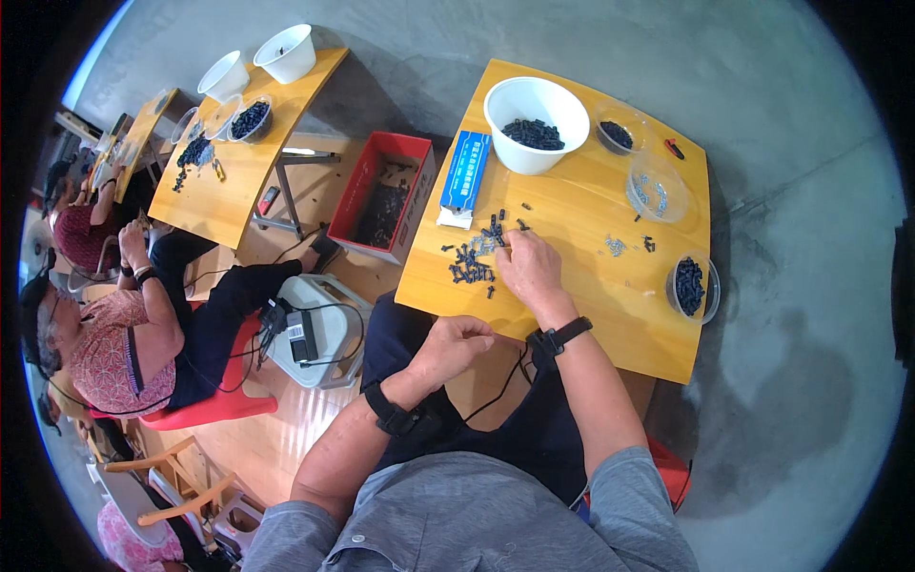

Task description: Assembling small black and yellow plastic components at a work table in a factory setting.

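Observation:
My right hand (530,272) is over the near left part of the wooden table, its fingers bent down at a pile of small black parts (469,271). Whatever its fingertips pinch is hidden. My left hand (452,349) hovers just off the table's near edge, thumb and fingers pressed together; I cannot make out anything between them. Small silvery pieces (487,244) lie among the black parts. Beyond the pile are a blue and white carton (464,176) and a white bowl (518,161) holding more black parts (534,134).
On the table's right stand clear tubs with black parts (616,134), small metal pieces (650,195) and black parts (689,286). A red-and-black tool (675,149) lies far right. Left on the floor are a red box (416,196) and a pale stool (329,367); a co-worker (119,343) sits beyond.

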`<state>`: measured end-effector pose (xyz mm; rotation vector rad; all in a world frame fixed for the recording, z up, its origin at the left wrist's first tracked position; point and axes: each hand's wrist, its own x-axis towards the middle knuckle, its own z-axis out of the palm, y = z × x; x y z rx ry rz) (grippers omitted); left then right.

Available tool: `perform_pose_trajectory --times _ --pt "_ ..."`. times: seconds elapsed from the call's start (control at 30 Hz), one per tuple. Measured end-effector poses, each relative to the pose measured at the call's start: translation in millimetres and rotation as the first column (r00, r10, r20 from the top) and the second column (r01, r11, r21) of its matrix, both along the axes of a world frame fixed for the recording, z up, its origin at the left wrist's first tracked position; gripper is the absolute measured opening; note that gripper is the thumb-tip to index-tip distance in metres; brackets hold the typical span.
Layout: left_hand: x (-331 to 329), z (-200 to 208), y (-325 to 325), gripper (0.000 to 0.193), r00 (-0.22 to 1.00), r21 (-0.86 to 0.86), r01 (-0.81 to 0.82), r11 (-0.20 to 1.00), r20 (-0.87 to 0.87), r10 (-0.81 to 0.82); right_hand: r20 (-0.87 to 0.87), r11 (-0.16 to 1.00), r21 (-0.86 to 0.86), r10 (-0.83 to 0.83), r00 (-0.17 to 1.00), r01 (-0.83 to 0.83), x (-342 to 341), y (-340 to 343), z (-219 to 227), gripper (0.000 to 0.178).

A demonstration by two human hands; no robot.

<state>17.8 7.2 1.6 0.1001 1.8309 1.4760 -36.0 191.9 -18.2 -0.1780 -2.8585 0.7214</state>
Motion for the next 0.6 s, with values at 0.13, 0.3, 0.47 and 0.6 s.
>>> perform_pose_trajectory --times 0.13,0.3,0.47,0.6 --pt "2 -1 0 0.018 1.000 0.001 0.011 1.000 0.006 -0.011 -0.008 1.000 -0.006 0.001 1.000 -0.001 -1 -1 2 0.014" --pt "2 6 1 0.018 1.000 -0.009 0.014 1.000 -0.009 -0.014 -0.020 1.000 0.007 -0.001 1.000 0.001 -3 3 -11 0.015" --pt "-6 8 4 0.019 0.993 0.033 -0.101 0.994 -0.051 0.103 -0.132 0.944 -0.328 -0.074 0.989 0.027 7 5 -19 0.010" --pt "-20 17 10 0.023 0.927 0.143 -0.367 0.919 -0.026 0.375 0.164 0.384 -0.909 -0.024 0.986 0.160 30 -4 18 0.009"
